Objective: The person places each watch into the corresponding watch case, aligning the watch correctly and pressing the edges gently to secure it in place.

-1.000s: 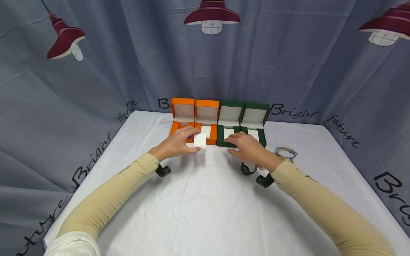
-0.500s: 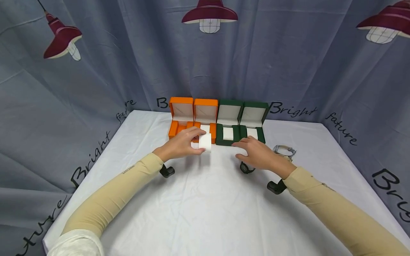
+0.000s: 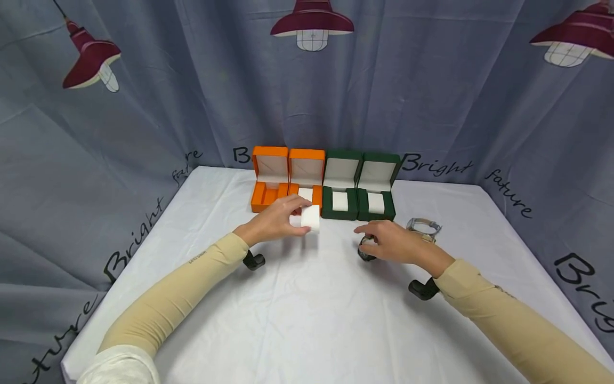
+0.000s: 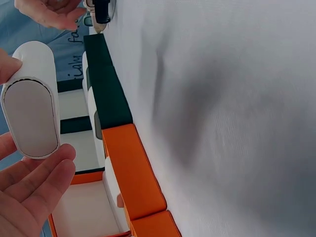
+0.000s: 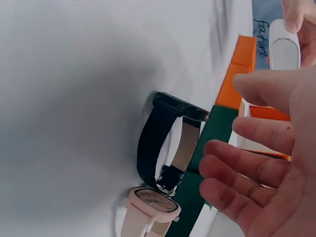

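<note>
My left hand pinches a white watch cushion between thumb and fingers, above the table in front of the orange boxes. The left wrist view shows the rounded flat end of this cushion. Over the black-strapped watch hovers my right hand, its fingers spread and only slightly bent. In the right wrist view a gap shows between those fingers and the watch, which stands on its side with its strap looped. A pale pink watch lies beside it, hidden by my right hand in the head view.
At the back stand two orange boxes and two green boxes, lids raised. White cushions sit in all but the leftmost, whose orange inside shows. Right of my right hand lie a grey-strapped watch and a gold-toned one. A printed curtain hangs behind.
My left hand has moved right and slightly nearer with the cushion, away from the orange boxes. My right hand has drawn back from the green boxes, rightward and down to the black-strapped watch.
</note>
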Demonstrator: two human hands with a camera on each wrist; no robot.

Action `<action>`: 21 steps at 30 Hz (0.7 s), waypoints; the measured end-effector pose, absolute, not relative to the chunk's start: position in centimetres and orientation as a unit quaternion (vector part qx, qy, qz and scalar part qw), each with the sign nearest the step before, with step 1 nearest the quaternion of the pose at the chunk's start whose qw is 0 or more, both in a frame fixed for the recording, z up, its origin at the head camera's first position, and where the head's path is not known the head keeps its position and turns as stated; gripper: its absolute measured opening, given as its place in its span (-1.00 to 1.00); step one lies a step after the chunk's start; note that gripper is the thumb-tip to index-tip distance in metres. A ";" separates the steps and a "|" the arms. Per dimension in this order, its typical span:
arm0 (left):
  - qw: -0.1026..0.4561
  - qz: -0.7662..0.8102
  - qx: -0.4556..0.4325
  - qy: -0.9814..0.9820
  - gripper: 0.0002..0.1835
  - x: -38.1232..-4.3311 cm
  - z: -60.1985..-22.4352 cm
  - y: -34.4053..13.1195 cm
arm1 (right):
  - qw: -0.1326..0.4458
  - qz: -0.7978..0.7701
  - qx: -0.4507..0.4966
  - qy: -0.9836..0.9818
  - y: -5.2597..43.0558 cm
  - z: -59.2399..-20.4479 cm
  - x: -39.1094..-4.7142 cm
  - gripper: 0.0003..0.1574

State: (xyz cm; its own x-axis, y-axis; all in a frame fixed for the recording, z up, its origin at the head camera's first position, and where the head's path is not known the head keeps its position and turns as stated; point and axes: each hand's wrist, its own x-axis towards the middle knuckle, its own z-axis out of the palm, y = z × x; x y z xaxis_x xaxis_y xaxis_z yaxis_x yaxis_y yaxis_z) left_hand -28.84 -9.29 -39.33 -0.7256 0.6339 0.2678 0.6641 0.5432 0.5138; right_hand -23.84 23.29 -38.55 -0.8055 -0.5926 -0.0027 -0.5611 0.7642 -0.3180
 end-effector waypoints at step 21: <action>0.032 -0.298 -0.389 -0.871 -0.45 -29.0 -40.3 -7.7 | 0.103 -0.132 -0.288 0.943 23.1 -39.9 -23.1 -0.35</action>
